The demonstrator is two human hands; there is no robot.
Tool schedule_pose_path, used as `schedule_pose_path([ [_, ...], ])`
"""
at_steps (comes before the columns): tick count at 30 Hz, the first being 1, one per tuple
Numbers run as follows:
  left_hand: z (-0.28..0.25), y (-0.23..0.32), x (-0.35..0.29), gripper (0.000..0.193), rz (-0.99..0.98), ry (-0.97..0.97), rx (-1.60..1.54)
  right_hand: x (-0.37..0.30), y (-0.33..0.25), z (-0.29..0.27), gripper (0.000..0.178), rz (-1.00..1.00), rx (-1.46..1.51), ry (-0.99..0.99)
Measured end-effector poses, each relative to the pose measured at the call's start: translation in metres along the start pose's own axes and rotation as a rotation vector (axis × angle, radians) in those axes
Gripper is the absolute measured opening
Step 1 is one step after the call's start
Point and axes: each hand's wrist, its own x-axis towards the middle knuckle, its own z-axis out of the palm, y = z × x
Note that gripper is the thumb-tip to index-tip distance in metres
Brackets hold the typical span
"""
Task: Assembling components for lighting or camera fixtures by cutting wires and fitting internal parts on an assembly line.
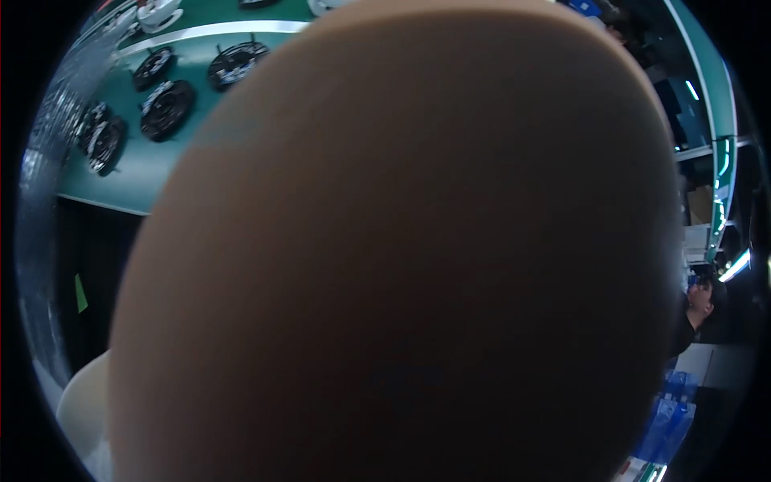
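A large blurred skin-coloured shape (pixel 401 241), by its look part of a hand held right against the camera, covers most of the head view. Whether it belongs to my left hand or my right hand I cannot tell, and no fingers stand out. Anything held is hidden behind it. To its left, several black round wheel-like parts lie on a green work surface (pixel 120 181), among them one round part (pixel 167 110) close to the shape's edge.
Clear, shiny plastic (pixel 40 177) hangs along the left rim. A pale rounded thing (pixel 87 398) shows at the lower left. White parts (pixel 158 12) stand at the far left. On the right are another person (pixel 700 309) and blue bins or bags (pixel 666 422).
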Motion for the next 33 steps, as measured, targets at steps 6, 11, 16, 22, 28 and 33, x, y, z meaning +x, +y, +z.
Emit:
schedule_pose_path([
  [6, -0.013, -0.02, 0.026, 0.014, -0.059, -0.103, 0.033, -0.001, 0.009, 0.003, 0.038, -0.021, -0.1, 0.024],
  [11, 0.016, -0.067, -0.013, 0.008, 0.188, 0.185, 0.265, 0.016, -0.012, -0.004, 0.044, 0.022, -0.046, 0.053],
  [16, 0.041, -0.181, -0.072, 0.011, -0.039, 0.674, -0.023, 0.022, -0.013, -0.014, 0.048, 0.099, -0.026, 0.111],
  [22, 0.092, -0.327, -0.158, 0.027, -1.027, 1.067, -0.815, 0.023, 0.001, -0.03, 0.052, 0.307, 0.256, 0.197],
  [28, 0.109, -0.349, -0.131, 0.074, -1.031, 0.743, -1.835, 0.058, 0.021, -0.025, 0.052, 0.352, 0.555, 0.288],
  [33, 0.127, -0.359, -0.083, 0.056, -0.739, 1.086, -2.282, 0.053, 0.016, -0.019, 0.05, 0.394, 0.566, 0.172],
])
